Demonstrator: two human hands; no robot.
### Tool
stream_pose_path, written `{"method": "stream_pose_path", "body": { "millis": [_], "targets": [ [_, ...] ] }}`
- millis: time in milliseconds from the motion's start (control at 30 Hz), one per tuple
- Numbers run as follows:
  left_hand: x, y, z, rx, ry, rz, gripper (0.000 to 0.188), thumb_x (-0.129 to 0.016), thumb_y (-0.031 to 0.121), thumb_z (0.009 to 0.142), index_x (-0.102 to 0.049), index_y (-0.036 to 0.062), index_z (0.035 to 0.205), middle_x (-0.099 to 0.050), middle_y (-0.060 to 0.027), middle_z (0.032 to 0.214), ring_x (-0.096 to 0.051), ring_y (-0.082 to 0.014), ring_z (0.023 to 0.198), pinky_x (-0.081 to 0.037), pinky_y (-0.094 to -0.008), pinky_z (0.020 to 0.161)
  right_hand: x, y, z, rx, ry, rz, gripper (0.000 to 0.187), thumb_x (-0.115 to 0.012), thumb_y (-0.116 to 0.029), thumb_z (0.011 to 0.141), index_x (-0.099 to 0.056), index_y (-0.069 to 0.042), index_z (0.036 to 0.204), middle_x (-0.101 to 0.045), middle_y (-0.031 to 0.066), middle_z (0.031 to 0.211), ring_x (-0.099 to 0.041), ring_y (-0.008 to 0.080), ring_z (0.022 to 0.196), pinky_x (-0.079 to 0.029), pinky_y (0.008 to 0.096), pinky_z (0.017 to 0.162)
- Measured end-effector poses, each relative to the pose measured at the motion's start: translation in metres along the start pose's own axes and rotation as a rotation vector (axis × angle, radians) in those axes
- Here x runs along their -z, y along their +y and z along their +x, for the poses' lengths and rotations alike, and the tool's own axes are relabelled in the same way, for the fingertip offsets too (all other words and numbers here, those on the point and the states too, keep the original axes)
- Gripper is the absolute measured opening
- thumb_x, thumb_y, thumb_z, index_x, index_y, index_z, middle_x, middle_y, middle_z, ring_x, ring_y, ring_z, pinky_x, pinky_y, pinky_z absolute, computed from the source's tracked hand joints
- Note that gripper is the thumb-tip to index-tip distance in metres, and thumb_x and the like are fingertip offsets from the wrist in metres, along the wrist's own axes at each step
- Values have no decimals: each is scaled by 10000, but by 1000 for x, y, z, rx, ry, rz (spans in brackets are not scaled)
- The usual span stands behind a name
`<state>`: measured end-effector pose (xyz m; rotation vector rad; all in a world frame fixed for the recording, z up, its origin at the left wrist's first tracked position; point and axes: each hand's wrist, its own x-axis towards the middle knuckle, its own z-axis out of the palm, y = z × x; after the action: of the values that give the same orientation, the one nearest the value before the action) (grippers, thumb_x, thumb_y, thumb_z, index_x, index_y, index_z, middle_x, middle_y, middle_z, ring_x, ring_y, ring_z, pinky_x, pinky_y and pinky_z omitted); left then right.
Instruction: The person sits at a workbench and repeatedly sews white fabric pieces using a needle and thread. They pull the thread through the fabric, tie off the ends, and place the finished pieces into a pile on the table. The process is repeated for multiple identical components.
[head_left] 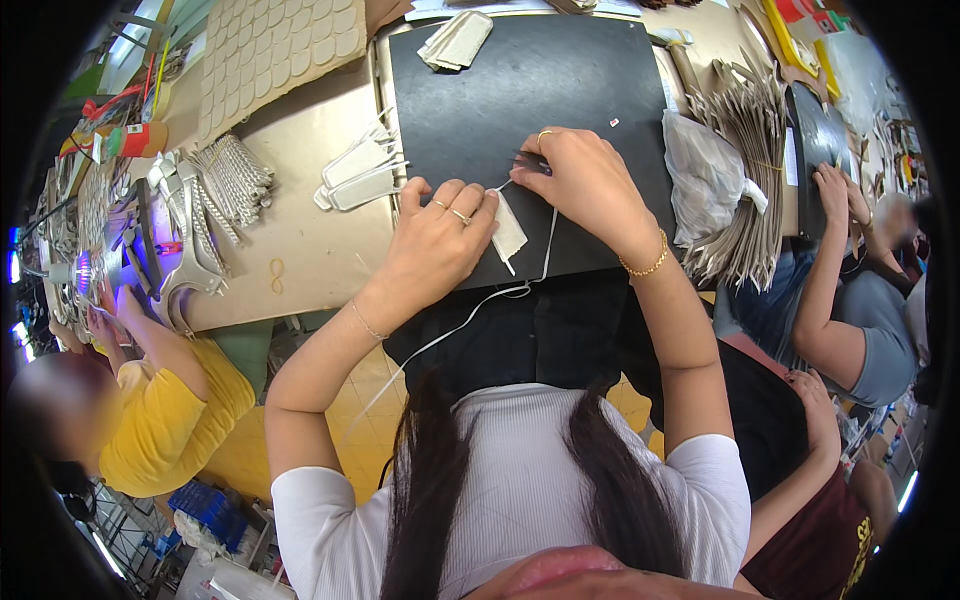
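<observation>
My left hand (447, 238) is closed on a small beige flat piece (509, 232), its fingers pressing it against the black mat (520, 100). A short end of thin white cord sticks out by the fingertips. My right hand (590, 182) pinches a small dark flat object (531, 162) just above the piece; its kind cannot be made out. From near the right fingers a long white cord (549, 245) hangs over the mat's front edge and trails down to the left. A stack of similar beige pieces (454, 42) lies at the mat's far edge.
Left of the mat lie beige pieces with cord ends (360, 172), braided straps (232, 172) and a sheet of oval pieces (285, 55). To the right are a plastic bag (706, 175) and a bundle of grey-beige strips (752, 130). Other people work on both sides.
</observation>
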<state>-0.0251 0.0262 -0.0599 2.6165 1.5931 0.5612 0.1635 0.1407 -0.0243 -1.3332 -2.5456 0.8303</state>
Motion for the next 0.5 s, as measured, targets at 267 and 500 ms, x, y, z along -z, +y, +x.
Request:
{"method": "stream_pose_path", "body": {
  "millis": [267, 500],
  "targets": [
    [-4, 8, -1, 82, 5, -44, 307, -763, 182, 898, -698, 41, 1164, -630, -52, 1046, -617, -213, 993, -371, -429, 908, 1, -17, -42, -246, 21, 168, 276, -742, -246, 934, -774, 19, 1007, -735, 197, 836, -727, 357, 755, -542, 386, 700],
    [-6, 9, 0, 92, 40, -57, 303, -763, 196, 897, -699, 35, 1146, -623, -53, 1041, -600, -215, 974, -371, -432, 913, -29, -13, -77, -76, 235, 118, 172, -784, -157, 860, -788, -111, 1026, -728, 83, 861, -715, 316, 755, -565, 401, 672]
  ]
}}
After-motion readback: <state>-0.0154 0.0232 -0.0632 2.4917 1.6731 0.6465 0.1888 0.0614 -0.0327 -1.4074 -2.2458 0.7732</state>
